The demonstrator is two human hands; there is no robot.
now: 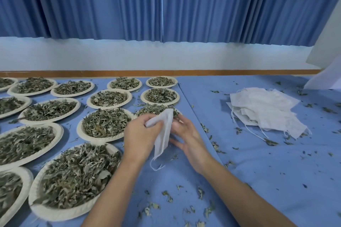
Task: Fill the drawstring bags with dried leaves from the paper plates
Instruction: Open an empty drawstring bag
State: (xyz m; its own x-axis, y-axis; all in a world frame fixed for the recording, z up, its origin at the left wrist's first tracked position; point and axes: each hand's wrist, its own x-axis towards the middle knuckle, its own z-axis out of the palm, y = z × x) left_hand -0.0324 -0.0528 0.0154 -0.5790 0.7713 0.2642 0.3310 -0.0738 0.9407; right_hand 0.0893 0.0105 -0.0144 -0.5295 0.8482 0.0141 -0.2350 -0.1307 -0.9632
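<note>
Left hand grips the top of a white bag; right hand rests spread fingers against its side. The bag hangs between them, string dangling. Best to pull the mouth wide before scooping. Just left of the bag sits a plate of leaves; spare bags lie well right.

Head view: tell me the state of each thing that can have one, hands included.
drawstring bag, looks empty, limp, held off the table, cord dangling.
left hand, grips the bag's top.
right hand, against the bag's edge; grip unclear.
paper plates, heaped with dried leaves.
stack of bags, empty, flat on the table.
</note>
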